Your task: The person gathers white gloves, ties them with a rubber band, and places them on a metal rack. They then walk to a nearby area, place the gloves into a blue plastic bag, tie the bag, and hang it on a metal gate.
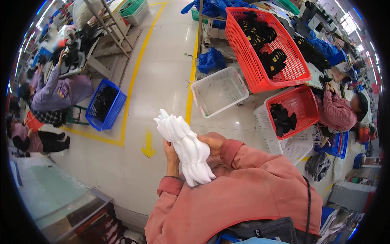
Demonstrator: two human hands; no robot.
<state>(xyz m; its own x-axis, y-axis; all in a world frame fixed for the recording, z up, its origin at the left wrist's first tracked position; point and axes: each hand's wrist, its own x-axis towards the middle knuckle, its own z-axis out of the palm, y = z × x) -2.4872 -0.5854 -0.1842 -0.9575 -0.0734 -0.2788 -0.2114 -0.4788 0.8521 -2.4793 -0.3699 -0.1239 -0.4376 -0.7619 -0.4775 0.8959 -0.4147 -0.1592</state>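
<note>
Held in front of my chest is a thick bundle of white, soft-looking stacked pieces (189, 152), with narrow finger-like ends at top and bottom. It tilts slightly to the left at its upper end. Along its left side my left hand (170, 153) is closed on it, partly hidden behind the white pieces. My right hand (212, 142) grips the right side, thumb resting on the front. What exactly the pieces are I cannot tell.
A white basket (220, 92) stands on the floor ahead. To the right, a big red basket (260, 77) and a smaller red one (302, 106) hold black items. A blue crate (106, 118) sits at left near seated workers. A glass-topped table (53, 187) is near left.
</note>
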